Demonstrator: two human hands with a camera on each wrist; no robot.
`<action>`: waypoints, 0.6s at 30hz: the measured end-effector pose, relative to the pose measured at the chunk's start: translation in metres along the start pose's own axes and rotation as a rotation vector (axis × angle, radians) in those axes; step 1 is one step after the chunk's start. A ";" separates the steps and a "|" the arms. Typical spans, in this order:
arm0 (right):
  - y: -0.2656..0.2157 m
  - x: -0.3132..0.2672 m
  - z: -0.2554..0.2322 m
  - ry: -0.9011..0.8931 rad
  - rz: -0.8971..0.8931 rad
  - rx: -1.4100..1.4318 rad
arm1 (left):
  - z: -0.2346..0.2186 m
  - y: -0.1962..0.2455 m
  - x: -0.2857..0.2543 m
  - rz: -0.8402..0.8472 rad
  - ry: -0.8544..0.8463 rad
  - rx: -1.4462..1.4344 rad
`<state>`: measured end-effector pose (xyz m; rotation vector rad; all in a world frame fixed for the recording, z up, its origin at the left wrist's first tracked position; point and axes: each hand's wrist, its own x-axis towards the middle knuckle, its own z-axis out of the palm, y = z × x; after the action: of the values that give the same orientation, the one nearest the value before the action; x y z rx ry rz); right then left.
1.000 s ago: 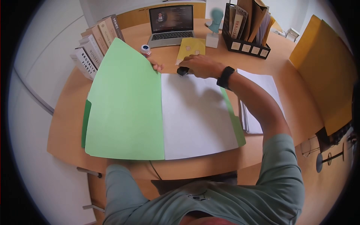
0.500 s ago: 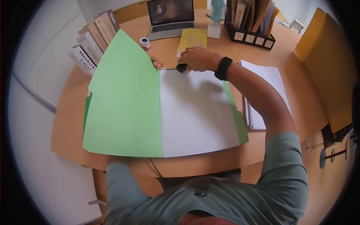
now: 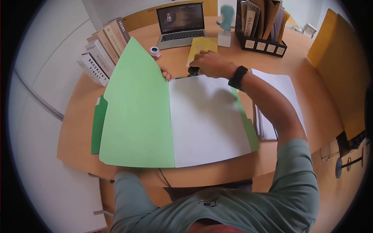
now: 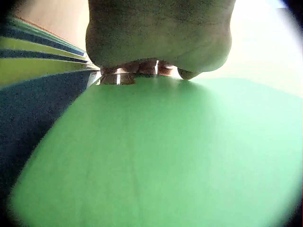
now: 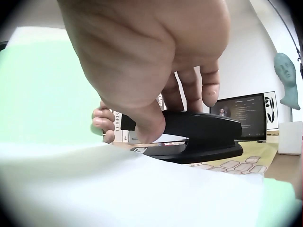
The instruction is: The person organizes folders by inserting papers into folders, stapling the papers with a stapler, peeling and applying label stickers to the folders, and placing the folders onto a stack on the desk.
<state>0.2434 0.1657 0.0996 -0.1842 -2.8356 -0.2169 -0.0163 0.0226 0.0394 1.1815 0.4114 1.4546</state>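
A light green folder [image 3: 136, 112] lies open on the desk, its left cover raised at an angle. White paper [image 3: 210, 120] covers its right side. My left hand [image 3: 166, 72] reaches from behind the raised cover and grips its far edge near the fold; most of that hand is hidden in the head view. A black stapler [image 5: 203, 125] is in my right hand [image 3: 213, 64], thumb on the near side and fingers over the far side. The stapler's nose points left, right at the paper's far edge. In the left wrist view the green cover [image 4: 156, 151] fills the lower part.
Books [image 3: 99, 54] stand at the left, above a dark green folder [image 3: 98, 124]. A tape roll [image 3: 154, 51], laptop [image 3: 181, 27], yellow envelope [image 3: 202, 44] and teal bust [image 3: 226, 19] are beyond the hands. A paper stack [image 3: 278, 87] and black file holder [image 3: 262, 44] lie right.
The raised cover has shifted slightly right, showing more of the dark green folder. Both hands stay near the far edge, the right still holding the stapler. The head view has shifted a little.
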 end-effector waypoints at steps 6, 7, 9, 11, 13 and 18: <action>0.045 -0.021 -0.006 0.103 0.197 -0.038 | -0.003 0.008 -0.009 -0.041 -0.057 -0.031; 0.056 -0.027 -0.004 0.100 0.234 -0.056 | -0.005 0.009 -0.011 -0.046 -0.054 -0.031; 0.080 -0.040 -0.002 0.093 0.309 -0.095 | -0.006 0.010 -0.016 -0.080 -0.029 -0.042; 0.105 -0.053 0.011 0.051 0.332 -0.132 | -0.004 0.013 -0.017 -0.135 0.014 -0.054; 0.117 -0.062 0.014 -0.028 0.405 -0.112 | 0.007 0.002 -0.018 -0.084 0.336 0.211; 0.123 -0.079 0.026 0.025 0.437 -0.107 | 0.029 -0.013 -0.011 -0.069 0.703 1.040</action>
<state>0.3293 0.2822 0.0680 -0.8031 -2.6753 -0.2706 0.0130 0.0060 0.0375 1.3474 1.8330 1.5920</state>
